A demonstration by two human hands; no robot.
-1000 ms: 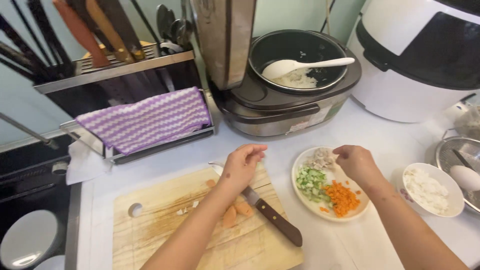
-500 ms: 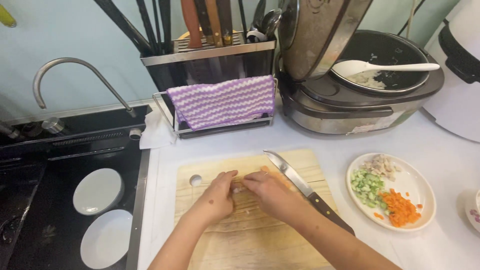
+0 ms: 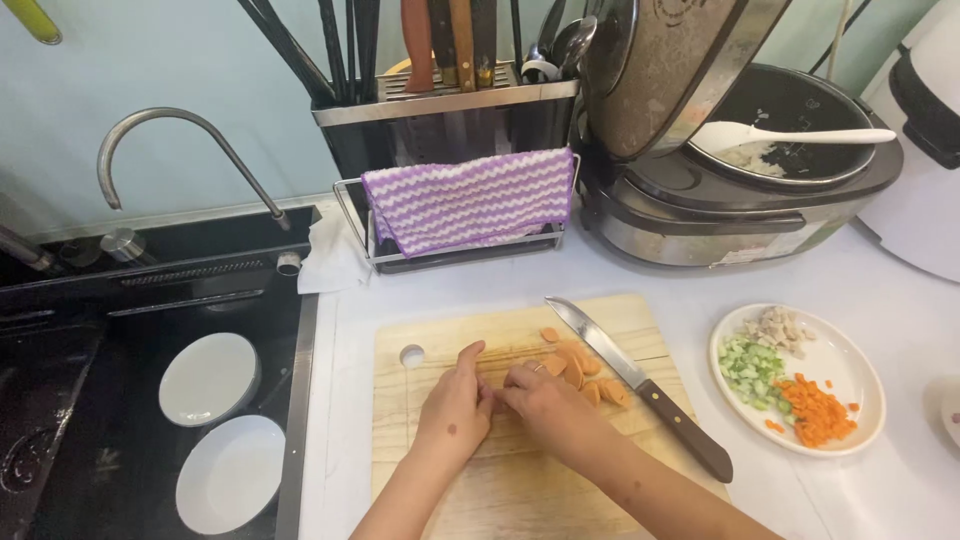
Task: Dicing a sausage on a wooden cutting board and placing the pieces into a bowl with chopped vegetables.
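Observation:
Both of my hands rest together on the wooden cutting board (image 3: 430, 330). My left hand (image 3: 455, 408) lies flat with the thumb raised, its fingertips touching my right hand (image 3: 545, 400). The right hand's fingers are curled down on the board just left of a small heap of orange-pink slices (image 3: 585, 372); what is under them is hidden. A wooden-handled knife (image 3: 640, 385) lies slanted across the board on the right, touched by neither hand.
A white plate (image 3: 868, 395) of chopped green, orange and pale bits sits to the right. Behind stand an open rice cooker (image 3: 760, 190) with a white paddle, and a utensil rack with a purple cloth (image 3: 470, 200). The black sink (image 3: 150, 330) holds two white dishes.
A second ago my right hand was at the plate and my left over the slices. Both have come together on the board's middle, and the view has swung left toward the sink.

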